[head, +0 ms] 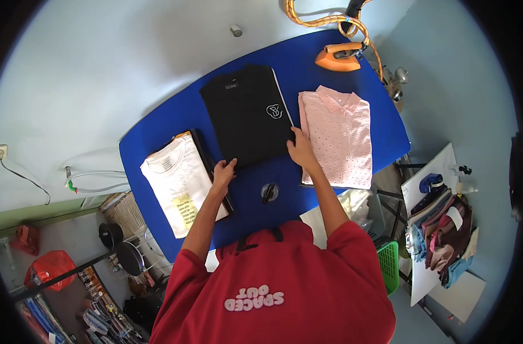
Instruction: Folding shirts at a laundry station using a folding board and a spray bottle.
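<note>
A folded black T-shirt (250,116) with a small white emblem lies flat on the blue ironing table (261,215). My left hand (223,173) touches its lower left corner, thumb and fingers at the hem. At the lower right edge, my right hand (301,150) rests with fingertips on the side of the shirt; whether either hand pinches cloth is hard to tell. Left of them lies a folded white T-shirt (175,172) on other folded garments. A folded pink button-up shirt (343,137) with a collar lies beside my right hand, on top of something dark.
An orange iron (339,60) with a wrapped hose stands at the table's far right corner. A round object with a black handle (269,193) sits near the front edge. Piled clothes (444,232) lie on a white board at right, near a green basket (389,266). Stools stand at lower left.
</note>
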### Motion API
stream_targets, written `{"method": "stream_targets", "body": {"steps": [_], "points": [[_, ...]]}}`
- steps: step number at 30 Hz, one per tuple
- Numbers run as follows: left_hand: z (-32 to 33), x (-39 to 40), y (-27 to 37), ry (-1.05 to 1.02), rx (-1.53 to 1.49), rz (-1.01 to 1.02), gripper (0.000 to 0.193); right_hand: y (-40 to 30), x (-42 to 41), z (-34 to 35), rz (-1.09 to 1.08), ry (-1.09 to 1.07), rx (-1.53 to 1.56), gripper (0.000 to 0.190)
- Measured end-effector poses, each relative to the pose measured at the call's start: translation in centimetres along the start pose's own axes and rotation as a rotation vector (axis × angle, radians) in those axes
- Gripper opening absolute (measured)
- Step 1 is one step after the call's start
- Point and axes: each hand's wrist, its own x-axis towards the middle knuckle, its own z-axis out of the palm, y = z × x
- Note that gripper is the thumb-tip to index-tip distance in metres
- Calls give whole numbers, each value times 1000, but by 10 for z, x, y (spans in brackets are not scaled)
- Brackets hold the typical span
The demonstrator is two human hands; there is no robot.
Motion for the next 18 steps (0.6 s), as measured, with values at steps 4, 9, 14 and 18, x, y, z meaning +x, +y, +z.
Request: {"method": "stream_targets", "body": {"steps": [4,9,14,18], "points": [[-16,27,-44,234,221,150,59,-48,17,22,110,64,-333,58],[-16,12,-14,170,159,136,50,-42,23,18,157,84,-403,56],[-40,4,23,-120,95,-88,38,-36,38,9,172,5,-400,44],[-43,-9,44,-194,-226,-92,30,-33,50,-5,120,-66,-238,41]]}}
